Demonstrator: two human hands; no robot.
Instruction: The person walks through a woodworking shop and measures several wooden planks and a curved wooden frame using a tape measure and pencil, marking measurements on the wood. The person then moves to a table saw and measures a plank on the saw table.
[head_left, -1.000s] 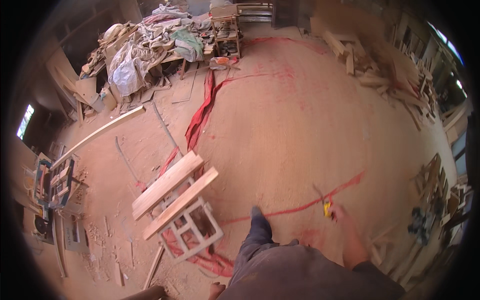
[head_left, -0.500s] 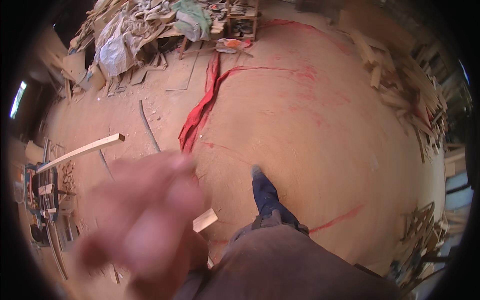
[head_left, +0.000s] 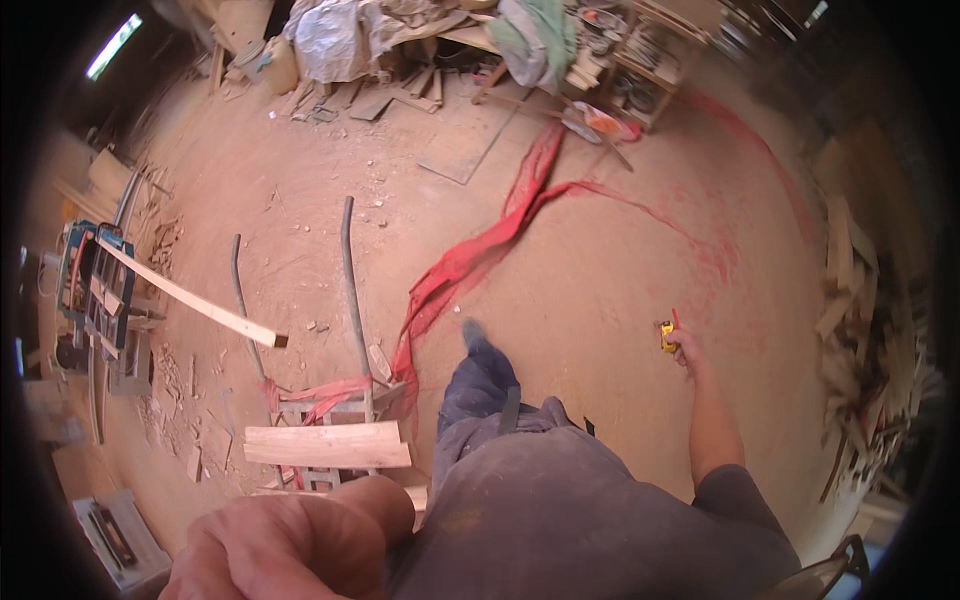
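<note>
The right hand (head_left: 684, 345) hangs at the end of an outstretched arm, out to the person's right, above the sawdust floor (head_left: 600, 260). It is closed around a small yellow tool (head_left: 666, 336). A thin red piece (head_left: 675, 318) stands up from the hand beside the yellow body; its long axis runs up the picture, away from the person, with the free end pointing toward the far side of the room. What kind of tool it is cannot be told at this size.

The left hand (head_left: 290, 545) is very close to the camera at the lower edge and blurred. The fingers look curled inward, but whether it grips anything cannot be told.

Just beyond the left hand, two pale wooden boards (head_left: 327, 446) lie across a small wooden frame (head_left: 330, 405), long axes running left to right. A red strap (head_left: 470, 262) trails over the floor from the frame up toward a cluttered workbench (head_left: 480, 35). A long pale board (head_left: 190, 298) rests on a machine (head_left: 95, 290) at the left, its free end pointing down and right. Stacked timber offcuts (head_left: 850, 290) lie along the right wall. The person's foot (head_left: 478, 340) is planted beside the strap.
</note>
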